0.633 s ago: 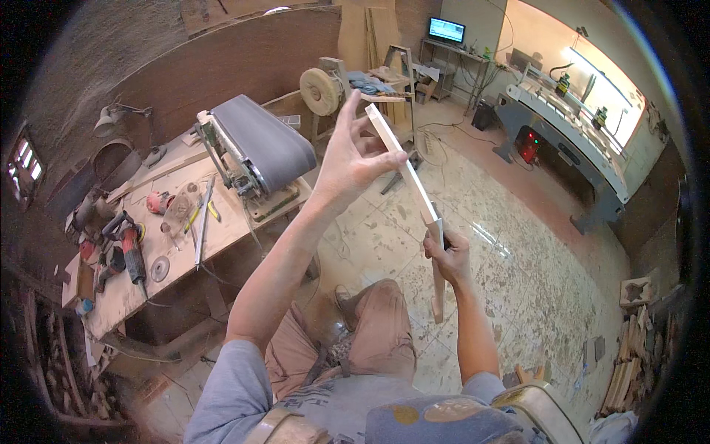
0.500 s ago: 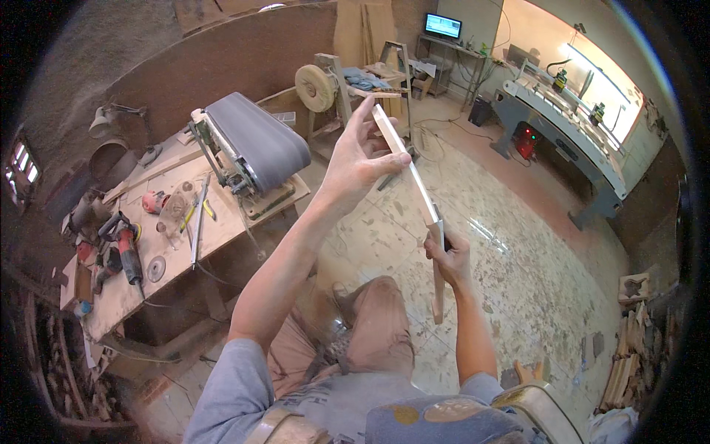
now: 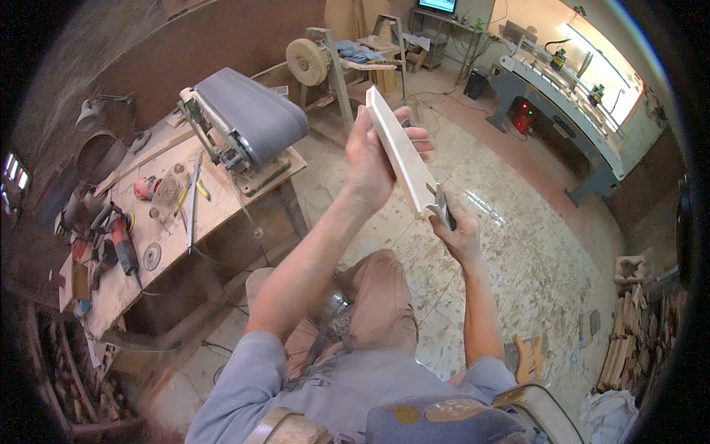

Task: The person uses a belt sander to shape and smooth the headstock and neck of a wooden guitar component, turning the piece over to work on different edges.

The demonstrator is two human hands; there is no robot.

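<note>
With right fingers gripping the near end of a long pale piece and left fingers spread open behind it, holds it mid-air, apart from the belt sander, apparently shaped already, with no telling what remains.

The pale board between the hands has turned from edge-on, so its broad face now shows. The left hand's thumb, earlier laid across the narrow near edge, has moved to the board's left side, and more of that hand's fingers now show past the right edge. The length that hung below the right hand has gone from view; a dark grey face now shows beside that thumb.
</note>
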